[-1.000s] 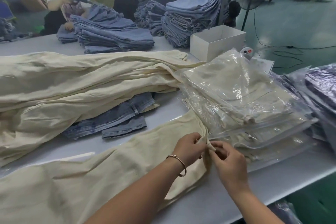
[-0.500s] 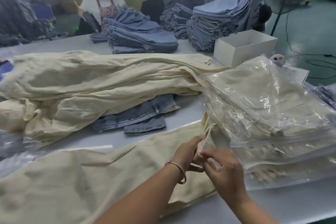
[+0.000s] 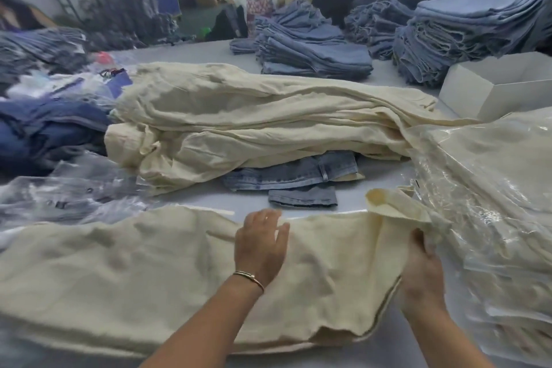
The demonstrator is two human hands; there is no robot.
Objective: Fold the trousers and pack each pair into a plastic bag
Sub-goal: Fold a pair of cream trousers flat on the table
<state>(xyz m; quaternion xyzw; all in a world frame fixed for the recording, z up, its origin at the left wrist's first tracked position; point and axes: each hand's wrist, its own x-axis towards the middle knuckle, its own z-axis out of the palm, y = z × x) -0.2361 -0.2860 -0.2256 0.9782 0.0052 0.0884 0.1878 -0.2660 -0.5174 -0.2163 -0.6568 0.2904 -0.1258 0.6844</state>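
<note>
We see our left hand (image 3: 260,245) lying flat, fingers spread, on the cream, crinkled woven-cotton trousers (image 3: 134,272) spread across the pale worktop (image 3: 197,200). Our right hand (image 3: 419,272) has its grip closed on the trousers' folded right edge. Just right of that grip rises a stack of glossy clear plastic bags (image 3: 493,188) holding folded cream trousers. Beyond the left hand lie a faded blue denim piece (image 3: 298,176) and a heaped pile of cream trousers (image 3: 254,125). No writing is legible.

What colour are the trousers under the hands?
Cream, plain, no pattern: the trousers show best in the head view.
</note>
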